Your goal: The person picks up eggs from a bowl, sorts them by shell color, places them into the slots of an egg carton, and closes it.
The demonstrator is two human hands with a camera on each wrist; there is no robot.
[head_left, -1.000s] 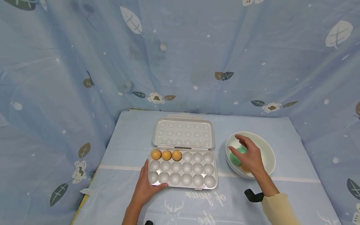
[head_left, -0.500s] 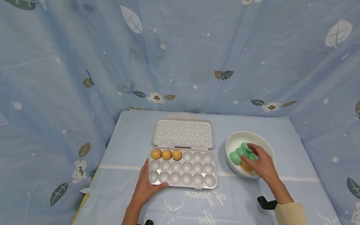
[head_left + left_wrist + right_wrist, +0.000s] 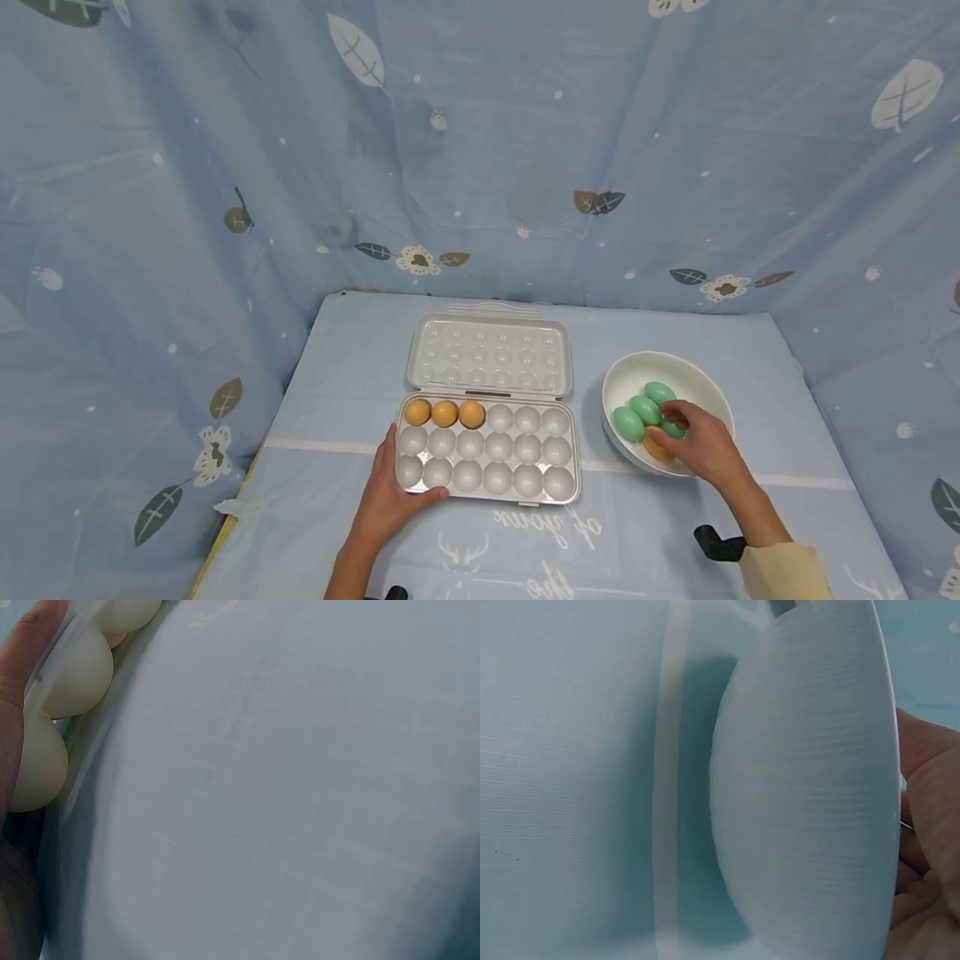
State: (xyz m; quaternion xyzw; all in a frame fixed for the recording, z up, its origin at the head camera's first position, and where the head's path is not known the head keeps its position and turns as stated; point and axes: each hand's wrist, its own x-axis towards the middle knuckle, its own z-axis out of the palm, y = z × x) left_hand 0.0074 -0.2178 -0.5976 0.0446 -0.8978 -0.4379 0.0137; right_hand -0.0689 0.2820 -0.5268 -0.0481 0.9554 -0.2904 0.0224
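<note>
A grey plastic egg tray (image 3: 512, 467) lies with its lid (image 3: 489, 354) folded back; three orange eggs (image 3: 444, 414) sit in its top row at the left. My left hand (image 3: 390, 500) rests on the tray's near left corner, fingers along the side and thumb along the front edge. My right hand (image 3: 701, 446) reaches into a white bowl (image 3: 708, 383) of several green eggs (image 3: 645, 409) and one orange egg (image 3: 659, 451). Its thumb crosses the orange egg and its curved fingertips are over a green egg; whether either is gripped is unclear. The bowl's wall hides the fingertips in the right wrist view.
A pale blue printed cloth (image 3: 337, 350) covers the table, and patterned curtains (image 3: 480, 167) hang around its back and sides. A black wrist mount (image 3: 718, 544) sits beside the right wrist. The bowl stands to the right of the tray.
My right hand has moved right and nearer to me within the bowl, uncovering several green eggs; its thumb and fingertips have come closer together. My left hand and the tray stay in place.
</note>
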